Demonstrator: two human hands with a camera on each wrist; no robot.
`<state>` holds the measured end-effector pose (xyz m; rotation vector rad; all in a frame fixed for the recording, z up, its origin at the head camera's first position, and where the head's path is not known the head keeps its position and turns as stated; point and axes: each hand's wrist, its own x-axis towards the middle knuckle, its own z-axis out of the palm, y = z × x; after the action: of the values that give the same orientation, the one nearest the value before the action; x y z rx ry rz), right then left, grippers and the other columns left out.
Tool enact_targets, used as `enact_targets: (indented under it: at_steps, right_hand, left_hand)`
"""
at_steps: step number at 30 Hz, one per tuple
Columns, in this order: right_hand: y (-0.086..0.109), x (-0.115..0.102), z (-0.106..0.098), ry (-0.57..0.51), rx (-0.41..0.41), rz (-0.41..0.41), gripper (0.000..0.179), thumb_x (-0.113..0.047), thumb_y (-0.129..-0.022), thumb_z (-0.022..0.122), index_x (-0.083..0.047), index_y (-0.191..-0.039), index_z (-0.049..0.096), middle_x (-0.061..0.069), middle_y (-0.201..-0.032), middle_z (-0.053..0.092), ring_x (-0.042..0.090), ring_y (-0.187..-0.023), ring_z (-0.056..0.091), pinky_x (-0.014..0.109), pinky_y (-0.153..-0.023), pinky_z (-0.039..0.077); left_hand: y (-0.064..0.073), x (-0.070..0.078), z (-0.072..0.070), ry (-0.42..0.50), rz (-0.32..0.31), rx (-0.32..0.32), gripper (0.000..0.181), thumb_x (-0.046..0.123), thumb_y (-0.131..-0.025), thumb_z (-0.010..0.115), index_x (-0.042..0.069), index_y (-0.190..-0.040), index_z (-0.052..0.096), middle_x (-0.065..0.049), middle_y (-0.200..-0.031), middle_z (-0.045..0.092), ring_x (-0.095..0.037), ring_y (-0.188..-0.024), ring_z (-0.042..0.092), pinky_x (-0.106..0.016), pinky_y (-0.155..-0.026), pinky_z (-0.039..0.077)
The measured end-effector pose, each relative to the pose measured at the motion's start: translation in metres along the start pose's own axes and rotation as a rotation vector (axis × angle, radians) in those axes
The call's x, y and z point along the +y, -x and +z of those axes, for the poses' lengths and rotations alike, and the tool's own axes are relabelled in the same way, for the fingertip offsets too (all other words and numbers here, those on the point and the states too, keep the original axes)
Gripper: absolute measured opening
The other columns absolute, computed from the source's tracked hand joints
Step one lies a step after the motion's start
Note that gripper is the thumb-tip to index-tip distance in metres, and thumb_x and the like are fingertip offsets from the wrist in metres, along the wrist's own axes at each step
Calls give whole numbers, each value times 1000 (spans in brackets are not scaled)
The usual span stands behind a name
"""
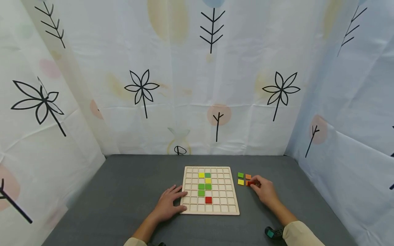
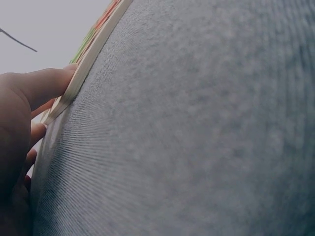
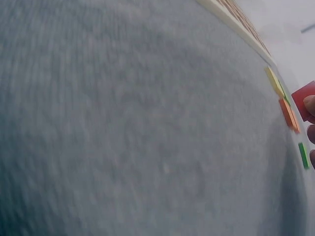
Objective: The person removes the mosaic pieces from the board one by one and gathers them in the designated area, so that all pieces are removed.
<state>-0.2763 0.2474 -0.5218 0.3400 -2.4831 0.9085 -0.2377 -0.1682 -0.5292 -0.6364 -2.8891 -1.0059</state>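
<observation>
A square wooden grid board [image 1: 226,207] lies on the table. Yellow, green and red square tiles fill several of its cells, with one red tile [image 1: 208,200] in a lower row. My left hand [image 1: 166,204] rests at the board's left edge, thumb and fingertips touching the rim, fingers spread and fairly straight. Right of the board, my right hand [image 1: 265,192] pinches a red tile [image 3: 302,101] between thumb and fingers, raised over the loose tiles. Beside it lie a green tile [image 1: 240,175], a yellow tile [image 1: 241,182] and orange tiles [image 1: 248,176], one partly covered by the held tile.
The grey tabletop [image 1: 129,184] spreads around the board. Patterned white cloth [image 1: 184,112] hangs behind the table and along both sides. A black strap device with a teal patch [image 1: 271,233] sits by my right sleeve. Another green tile [image 3: 303,155] shows near my right fingers.
</observation>
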Motion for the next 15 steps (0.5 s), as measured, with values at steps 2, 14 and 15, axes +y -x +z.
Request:
enact_targets:
  at_steps: [2, 14, 15]
  right_hand:
    - [1, 4, -2, 18, 5, 7, 19, 3, -79, 77, -10, -88, 67, -2, -79, 65, 8, -64, 54, 28, -56, 46]
    - [-2, 19, -14, 64, -34, 90, 14, -1, -82, 76, -6, -91, 66, 4, -82, 66, 17, -68, 57, 36, -61, 47]
    - [-2, 20, -15, 68, -42, 102, 14, -1, -82, 75, -6, -91, 66, 5, -83, 66, 18, -69, 57, 37, -62, 47]
  left_hand:
    - [0, -1, 1, -5, 0, 2, 61, 47, -83, 73, 14, -133, 62, -14, -147, 45, -41, -140, 29, -66, -108, 17]
    - [-1, -3, 3, -17, -5, 0, 63, 50, -83, 72, 16, -135, 61, -12, -148, 44, -40, -140, 28, -65, -108, 17]
    - [-1, -3, 3, -19, -8, -2, 63, 50, -83, 72, 16, -135, 61, -11, -148, 44, -40, -140, 28, -65, -108, 17]
